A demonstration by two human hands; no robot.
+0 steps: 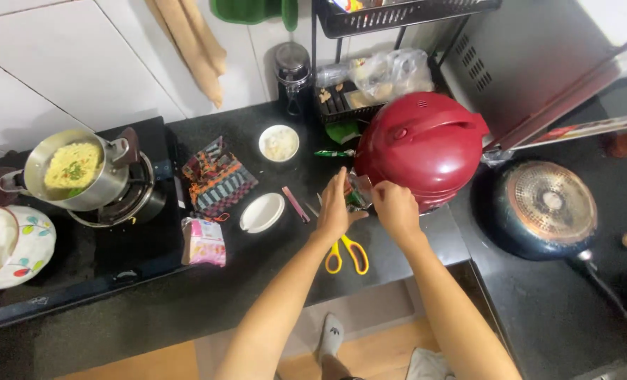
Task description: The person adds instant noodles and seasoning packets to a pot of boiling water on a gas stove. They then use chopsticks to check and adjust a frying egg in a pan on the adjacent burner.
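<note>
My left hand (pixel 334 205) and my right hand (pixel 393 206) meet over the black counter (pixel 257 274), both pinching a small shiny sachet (pixel 357 193) between them. The sachet is mostly hidden by my fingers. Yellow-handled scissors (pixel 346 252) lie on the counter just below my left hand. A large red pressure cooker (pixel 422 148) stands right behind my hands. A steel pot of yellow noodles (pixel 74 167) sits on the stove burner at the left.
A pink packet (pixel 205 241), a white lid (pixel 262 212), a small white bowl (pixel 279 143) and a patterned cloth (pixel 217 179) lie left of my hands. An upturned dark pan (pixel 544 207) rests at the right. A black rack (pixel 370 70) stands behind; a white floral pot lid (pixel 10 243) is far left.
</note>
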